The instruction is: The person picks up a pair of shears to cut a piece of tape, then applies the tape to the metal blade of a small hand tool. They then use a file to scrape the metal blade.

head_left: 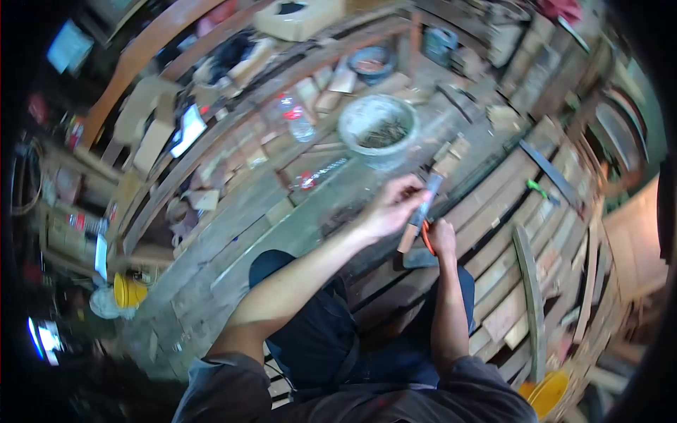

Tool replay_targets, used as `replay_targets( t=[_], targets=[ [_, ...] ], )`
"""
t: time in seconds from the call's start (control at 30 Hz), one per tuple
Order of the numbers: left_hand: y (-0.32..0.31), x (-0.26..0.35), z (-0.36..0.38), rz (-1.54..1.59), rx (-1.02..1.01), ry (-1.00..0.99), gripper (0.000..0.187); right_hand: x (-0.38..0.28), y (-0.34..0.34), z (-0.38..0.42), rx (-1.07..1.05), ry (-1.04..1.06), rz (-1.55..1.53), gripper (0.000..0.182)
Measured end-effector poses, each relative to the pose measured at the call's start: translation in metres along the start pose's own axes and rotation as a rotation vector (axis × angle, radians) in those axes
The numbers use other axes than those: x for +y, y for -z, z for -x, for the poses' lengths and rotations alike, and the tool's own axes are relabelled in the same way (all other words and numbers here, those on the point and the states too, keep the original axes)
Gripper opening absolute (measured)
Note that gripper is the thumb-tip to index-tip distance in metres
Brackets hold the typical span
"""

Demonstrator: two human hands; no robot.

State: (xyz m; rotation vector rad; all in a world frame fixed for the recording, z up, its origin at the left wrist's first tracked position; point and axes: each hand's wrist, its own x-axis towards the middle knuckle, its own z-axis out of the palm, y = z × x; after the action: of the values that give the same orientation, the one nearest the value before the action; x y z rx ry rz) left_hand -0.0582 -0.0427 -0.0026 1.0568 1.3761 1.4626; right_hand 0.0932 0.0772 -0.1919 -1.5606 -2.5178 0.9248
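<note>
My left hand (396,206) reaches out ahead of my knees with its fingers pinched at a narrow grey strip (424,206). The strip slants down toward me, and a light wooden piece (407,238) shows at its near end. Just to the right, my right hand (443,238) is closed around a tool with an orange handle (428,238); the rest of that tool is hidden or blurred. Beneath both hands lies a small dark grey block (421,258). Beyond them a wooden piece (450,156) rests by the edge of the slatted bench.
A whitish bucket (379,127) with dark scraps inside stands ahead, beside a clear plastic bottle (297,121). Another bottle (317,175) lies nearer. On the wooden slats (493,257) at right are a blue-grey bar (550,173) and a bright green item (541,189).
</note>
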Motion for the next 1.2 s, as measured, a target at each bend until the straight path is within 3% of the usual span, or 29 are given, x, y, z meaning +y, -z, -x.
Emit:
replay_targets(
  t=[0.07, 0.1, 0.23, 0.3, 0.37, 0.5, 0.57, 0.6, 0.8, 0.97, 1.07, 1.2],
  targets=[
    [0.004, 0.013, 0.008, -0.014, 0.034, 0.064, 0.009, -0.019, 0.004, 0.011, 0.042, -0.024, 0.112, 0.052],
    [0.007, 0.004, 0.007, -0.099, 0.074, -0.042, 0.011, -0.028, 0.005, 0.015, 0.030, -0.023, 0.155, 0.054],
    [0.017, 0.025, 0.024, -0.111, 0.158, -0.130, 0.013, -0.009, -0.038, -0.010, -0.099, 0.129, 0.154, 0.055],
    [0.025, 0.039, 0.034, -0.190, 0.211, -0.119, 0.015, 0.029, -0.091, -0.050, -0.195, 0.296, 0.200, 0.055],
    [0.034, 0.047, 0.043, -0.200, 0.248, -0.150, 0.016, 0.010, -0.090, -0.044, -0.306, 0.258, 0.063, 0.051],
    [0.051, 0.059, 0.067, -0.313, 0.378, -0.231, 0.020, -0.001, -0.113, -0.054, -0.521, 0.452, -0.081, 0.041],
    [0.060, 0.062, 0.079, -0.346, 0.432, -0.246, 0.020, -0.020, -0.103, -0.051, -0.735, 0.388, -0.130, 0.037],
    [0.064, 0.062, 0.084, -0.363, 0.452, -0.252, 0.019, -0.031, -0.103, -0.048, -0.742, 0.356, -0.103, 0.030],
    [0.082, 0.074, 0.108, -0.676, 0.669, -0.383, 0.015, -0.113, -0.101, -0.034, -0.693, 0.494, -0.015, 0.027],
    [0.092, 0.079, 0.112, -0.760, 0.851, -0.396, 0.015, -0.228, -0.105, -0.040, -0.511, 0.860, 0.072, 0.026],
    [0.104, 0.091, 0.115, -0.677, 0.885, -0.286, 0.015, -0.311, -0.111, -0.050, -0.343, 1.096, 0.154, 0.025],
    [0.123, 0.096, 0.109, -0.678, 1.206, -0.396, 0.014, -0.421, -0.125, -0.073, -0.071, 1.368, 0.332, 0.023]
  ],
)
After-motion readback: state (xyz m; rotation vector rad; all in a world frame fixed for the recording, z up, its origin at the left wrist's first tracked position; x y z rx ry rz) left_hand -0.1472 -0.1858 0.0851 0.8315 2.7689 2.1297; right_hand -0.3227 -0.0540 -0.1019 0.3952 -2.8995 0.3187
